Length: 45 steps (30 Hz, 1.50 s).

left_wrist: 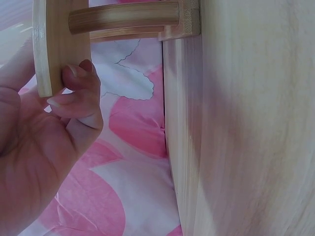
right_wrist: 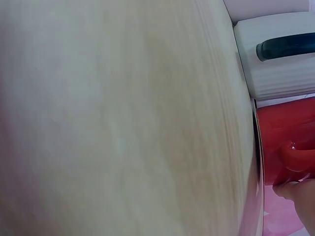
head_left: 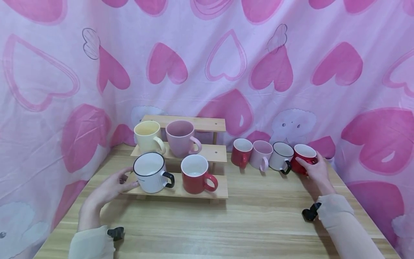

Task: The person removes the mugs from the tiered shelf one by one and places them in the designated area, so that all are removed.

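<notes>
My left hand (head_left: 111, 185) grips the left end of the lowest board of a wooden tiered rack (head_left: 178, 191); in the left wrist view its fingers (left_wrist: 81, 98) curl round the board's end (left_wrist: 44, 49). Close to this hand, a white enamel mug (head_left: 150, 174) with a black rim and handle stands on that board, beside a red mug (head_left: 194, 180). My right hand (head_left: 318, 172) holds the rightmost red mug (head_left: 299, 162) on the table, fingers and thumb about its right side. The right wrist view shows that mug's red side (right_wrist: 280, 132) and part of the hand (right_wrist: 302, 196).
On the middle board stand a yellow mug (head_left: 147, 138) and a mauve mug (head_left: 179, 140). Left of the held mug, a white black-rimmed mug (head_left: 278, 158), a pink mug (head_left: 258, 154) and another red mug (head_left: 239, 153) line up on the table (head_left: 245, 216). A heart-patterned curtain (head_left: 197, 72) hangs behind.
</notes>
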Tool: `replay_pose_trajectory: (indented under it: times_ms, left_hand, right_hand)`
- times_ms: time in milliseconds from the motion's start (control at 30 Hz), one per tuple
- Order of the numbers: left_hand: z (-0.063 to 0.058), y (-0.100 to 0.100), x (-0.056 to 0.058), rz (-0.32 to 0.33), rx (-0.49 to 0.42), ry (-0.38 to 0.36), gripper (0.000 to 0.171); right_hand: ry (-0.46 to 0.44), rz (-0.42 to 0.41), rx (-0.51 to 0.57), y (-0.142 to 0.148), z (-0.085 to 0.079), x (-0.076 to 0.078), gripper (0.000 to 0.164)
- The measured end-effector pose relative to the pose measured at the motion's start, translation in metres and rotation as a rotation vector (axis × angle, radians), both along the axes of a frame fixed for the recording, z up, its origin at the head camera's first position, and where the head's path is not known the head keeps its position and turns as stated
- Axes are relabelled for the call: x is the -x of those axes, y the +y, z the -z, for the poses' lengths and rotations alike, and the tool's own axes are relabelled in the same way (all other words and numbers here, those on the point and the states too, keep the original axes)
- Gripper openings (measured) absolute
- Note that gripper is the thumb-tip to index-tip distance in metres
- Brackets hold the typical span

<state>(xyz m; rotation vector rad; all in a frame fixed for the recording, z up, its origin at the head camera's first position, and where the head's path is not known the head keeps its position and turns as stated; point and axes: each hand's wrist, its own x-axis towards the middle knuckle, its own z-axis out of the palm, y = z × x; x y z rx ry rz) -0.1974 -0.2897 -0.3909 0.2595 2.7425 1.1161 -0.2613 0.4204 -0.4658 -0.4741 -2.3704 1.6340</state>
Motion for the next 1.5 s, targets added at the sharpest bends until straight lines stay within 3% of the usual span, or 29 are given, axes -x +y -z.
replay_pose_trajectory:
  times_ms: [100,267,833,1233,1400,1500]
  left_hand:
    - [0.0,0.0,0.0001,-0.001,-0.001,-0.007,0.078]
    - [-0.0007,0.0,-0.0001,-0.005,-0.001,-0.022,0.08]
    - [-0.0038,-0.0037,-0.003,0.0,-0.011,-0.028,0.08]
    - [-0.0051,-0.0056,-0.0064,-0.002,0.005,-0.019,0.079]
    - [-0.0008,-0.005,-0.0024,0.001,0.003,-0.001,0.079]
    - [0.0027,-0.0029,0.0001,0.009,-0.008,0.002,0.079]
  right_hand:
    - [-0.006,0.001,-0.035,-0.0005,-0.0003,-0.0004,0.1]
    - [-0.011,-0.004,0.004,-0.0021,-0.0007,-0.0015,0.1]
    - [-0.005,-0.143,-0.115,0.0024,0.0009,-0.0079,0.101]
    - [-0.054,-0.187,-0.036,-0.001,-0.0024,-0.0086,0.106]
    - [-0.069,-0.215,0.005,0.0028,-0.0019,-0.0075,0.105]
    - [-0.078,-0.241,-0.035,0.0066,-0.0034,-0.0074,0.106]
